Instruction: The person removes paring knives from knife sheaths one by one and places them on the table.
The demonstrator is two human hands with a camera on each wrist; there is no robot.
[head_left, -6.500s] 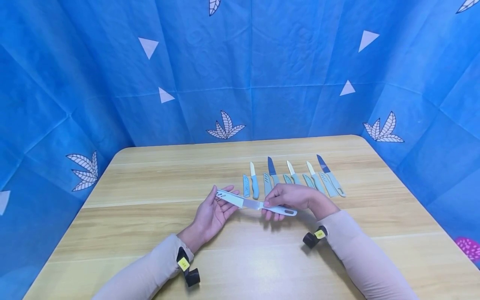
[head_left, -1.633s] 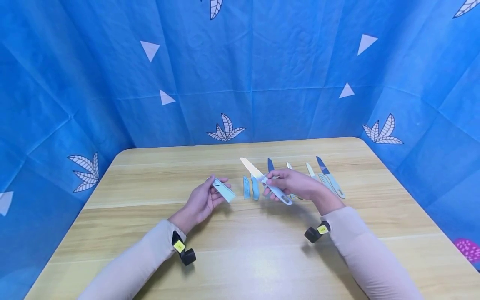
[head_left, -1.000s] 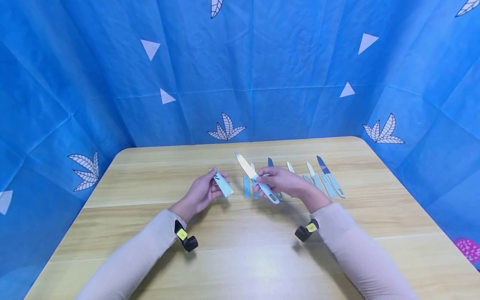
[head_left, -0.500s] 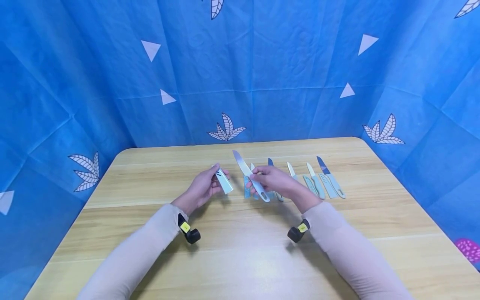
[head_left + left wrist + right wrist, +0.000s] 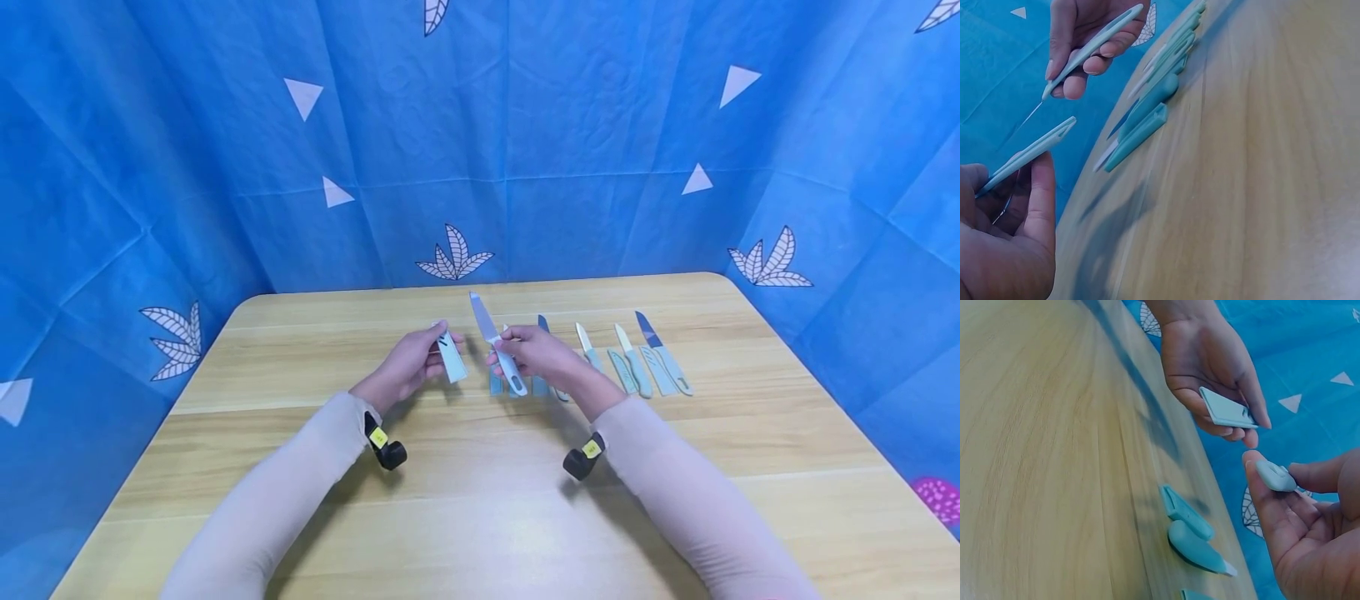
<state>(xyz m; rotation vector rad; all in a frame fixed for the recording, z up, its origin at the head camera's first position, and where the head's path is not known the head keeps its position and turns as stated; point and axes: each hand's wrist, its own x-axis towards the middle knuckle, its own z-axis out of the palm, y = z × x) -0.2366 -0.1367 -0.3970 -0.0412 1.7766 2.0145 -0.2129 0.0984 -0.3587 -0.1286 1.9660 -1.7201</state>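
My left hand pinches a pale mint knife sheath between thumb and fingers, above the table. In the right wrist view the sheath has dark slots near the thumb. A short distance to the right, my right hand grips a kitchen knife by its pale handle, which has a hole at the end. Its bare blade points away toward the curtain, apart from the sheath. In the left wrist view the knife handle lies between thumb and fingers.
Several knives, each with a sheath beside it, lie in a row at the back right, such as a dark-bladed knife and a light-bladed one. My right hand partly covers the row. Behind the wooden table hangs a blue curtain.
Earliest, the blade was partly inside the sheath; later frames show them apart. Over the last second the right hand has moved left and slightly away with the knife, and the left hand slightly right.
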